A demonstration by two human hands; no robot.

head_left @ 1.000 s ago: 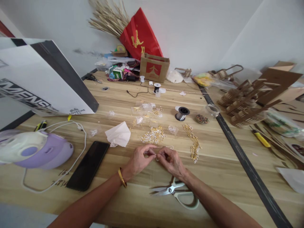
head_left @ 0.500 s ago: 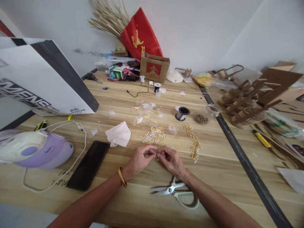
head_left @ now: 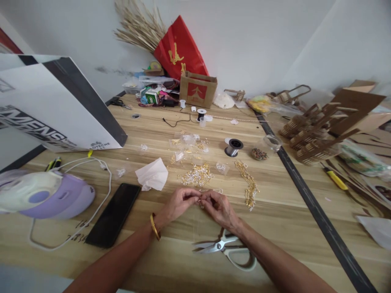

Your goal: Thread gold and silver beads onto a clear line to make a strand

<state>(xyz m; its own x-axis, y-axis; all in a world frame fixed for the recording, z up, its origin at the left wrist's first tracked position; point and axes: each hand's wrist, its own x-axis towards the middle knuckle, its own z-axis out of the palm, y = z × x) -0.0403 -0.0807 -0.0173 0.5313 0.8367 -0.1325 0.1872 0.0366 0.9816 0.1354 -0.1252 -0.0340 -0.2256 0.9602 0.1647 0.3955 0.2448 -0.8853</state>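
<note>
My left hand (head_left: 182, 202) and my right hand (head_left: 217, 206) meet fingertip to fingertip over the wooden table (head_left: 171, 260). Both are pinched on something small, too tiny to make out, with a thin clear thread hanging below. Just beyond them lies a heap of gold and silver findings (head_left: 198, 175). A small silvery chain (head_left: 218, 190) shows behind my right fingers. Gold chains (head_left: 248, 183) lie to the right. Scissors (head_left: 224, 247) rest partly open beside my right wrist. White paper (head_left: 152, 175) is left of the heap.
A phone (head_left: 113, 215), white cable and purple-white device (head_left: 64, 195) are at the left, below a large white box (head_left: 58, 106). A wire spool (head_left: 233, 147), bead jar (head_left: 265, 147), woven baskets (head_left: 314, 134) and yellow cutter (head_left: 335, 178) stand or lie to the right.
The fingertips of both hands have drawn slightly closer together, and my left fingers look a little more closed. The whole view has shifted slightly; the objects on the table stay in place.
</note>
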